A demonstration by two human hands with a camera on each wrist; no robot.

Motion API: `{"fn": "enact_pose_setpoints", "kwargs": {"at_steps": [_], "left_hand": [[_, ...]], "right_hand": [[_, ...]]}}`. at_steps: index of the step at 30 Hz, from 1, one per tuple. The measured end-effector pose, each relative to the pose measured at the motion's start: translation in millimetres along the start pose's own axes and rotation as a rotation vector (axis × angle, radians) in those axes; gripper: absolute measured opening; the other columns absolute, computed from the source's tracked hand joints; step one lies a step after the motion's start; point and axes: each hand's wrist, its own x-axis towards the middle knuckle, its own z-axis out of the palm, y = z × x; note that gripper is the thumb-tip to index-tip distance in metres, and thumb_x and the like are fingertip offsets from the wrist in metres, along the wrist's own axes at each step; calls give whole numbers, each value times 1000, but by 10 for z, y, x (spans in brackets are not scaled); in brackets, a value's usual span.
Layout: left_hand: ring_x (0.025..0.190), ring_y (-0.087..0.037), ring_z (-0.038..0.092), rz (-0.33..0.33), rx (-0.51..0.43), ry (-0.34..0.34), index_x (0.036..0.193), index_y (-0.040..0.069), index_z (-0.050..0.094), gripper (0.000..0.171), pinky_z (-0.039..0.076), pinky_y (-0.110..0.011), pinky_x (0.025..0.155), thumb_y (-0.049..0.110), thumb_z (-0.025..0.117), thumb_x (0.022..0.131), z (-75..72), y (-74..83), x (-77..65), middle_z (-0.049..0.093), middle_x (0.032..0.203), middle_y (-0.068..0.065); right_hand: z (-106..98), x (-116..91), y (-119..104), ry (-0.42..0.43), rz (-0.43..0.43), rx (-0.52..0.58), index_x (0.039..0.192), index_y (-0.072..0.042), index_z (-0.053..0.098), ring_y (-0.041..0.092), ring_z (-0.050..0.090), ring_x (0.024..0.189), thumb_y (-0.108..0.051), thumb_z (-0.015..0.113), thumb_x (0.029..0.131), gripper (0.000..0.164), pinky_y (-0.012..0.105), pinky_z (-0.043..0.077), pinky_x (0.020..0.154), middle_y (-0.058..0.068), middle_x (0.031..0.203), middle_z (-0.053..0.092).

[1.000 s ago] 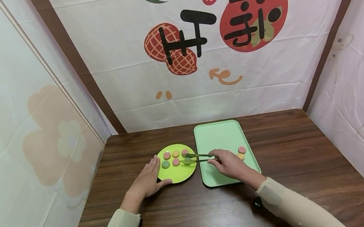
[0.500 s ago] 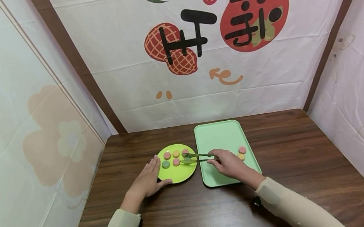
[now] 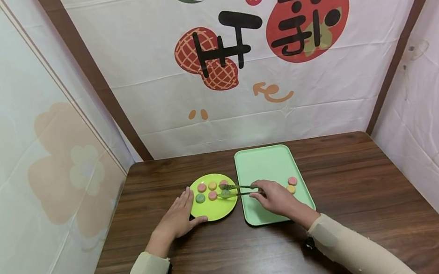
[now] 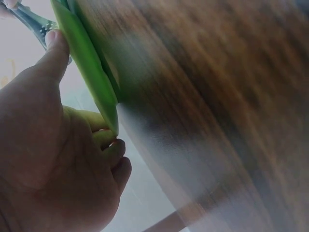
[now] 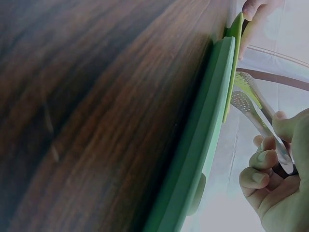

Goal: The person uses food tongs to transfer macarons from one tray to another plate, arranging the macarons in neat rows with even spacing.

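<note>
My left hand (image 3: 179, 214) lies at the left rim of a lime-green round plate (image 3: 214, 212), fingers straight along the edge and thumb on the front rim. My right hand (image 3: 276, 198) grips a pair of tongs (image 5: 264, 126), which reach left across the tray onto the plate. Two rows of macarons sit on the plate: pink (image 3: 201, 187), yellow (image 3: 212, 186) and pink behind, green (image 3: 200, 198), pink (image 3: 212, 195) and green in front. The tongs' spread tips partly cover the right-hand pink and green ones; whether they touch either cannot be told.
A mint-green rectangular tray (image 3: 263, 161) stands right beside the plate. Near its right edge are a pink macaron (image 3: 292, 181) and a yellow macaron (image 3: 290, 189), partly behind the right hand. Printed cloth walls surround the wooden table (image 3: 243, 266).
</note>
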Motion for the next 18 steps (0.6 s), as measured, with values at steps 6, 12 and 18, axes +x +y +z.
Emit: {"fn": "enact_pose_setpoints", "kwargs": {"at_steps": [6,12,18], "left_hand": [[164,-42,16,-1,2,-3,168,-9,15,106,17,-55,134,62,62,104,-11,8,-5,11,176,-29],[164,-42,15,-8,3,-7,168,-9,15,107,17,-54,134,62,62,104,-18,18,-7,10,177,-28],[164,-42,15,-3,2,-7,168,-8,14,107,17,-54,134,64,61,104,-13,13,-3,10,177,-28]], "right_hand": [[-10,-13,-4,-4,12,10,127,2,72,10,68,78,-23,71,107,32,28,57,64,4,98,74],[-28,-30,-18,0,18,24,127,2,72,11,69,79,-23,71,107,32,30,58,65,5,100,74],[-50,-58,-23,16,20,32,126,1,72,10,69,80,-22,72,106,31,29,58,66,4,101,74]]}}
